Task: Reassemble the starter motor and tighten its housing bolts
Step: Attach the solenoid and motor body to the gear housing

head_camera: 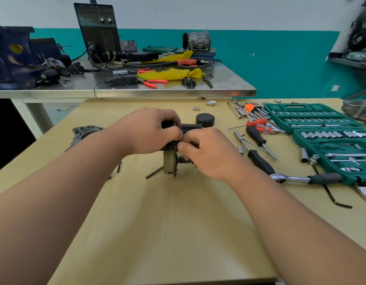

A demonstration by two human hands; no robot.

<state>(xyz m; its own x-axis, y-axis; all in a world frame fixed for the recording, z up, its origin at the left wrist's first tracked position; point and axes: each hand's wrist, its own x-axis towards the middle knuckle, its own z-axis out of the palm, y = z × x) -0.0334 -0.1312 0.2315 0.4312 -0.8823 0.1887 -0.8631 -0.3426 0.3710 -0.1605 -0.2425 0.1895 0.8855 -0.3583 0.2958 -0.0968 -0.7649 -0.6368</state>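
The starter motor body (170, 163) stands on edge in the middle of the wooden table, with a black cylinder (191, 127) sticking out to the right at its top. My left hand (149, 130) grips the top left of the motor, fingers curled over it. My right hand (206, 153) holds the right face, fingertips pinching at the plate edge beside my left thumb. A black round end cap (205, 119) lies just behind. The grey aluminium nose housing (83, 133) lies to the left, partly behind my left forearm. A long bolt (154, 172) rests by the motor's base.
Right of the motor lie a ratchet (301, 177), black-handled screwdrivers (258, 138), a red screwdriver (258, 122) and an open green socket set (326, 132). Loose sockets (211, 103) sit at the back. A steel bench (124, 92) behind carries a welder, pliers and yellow rags.
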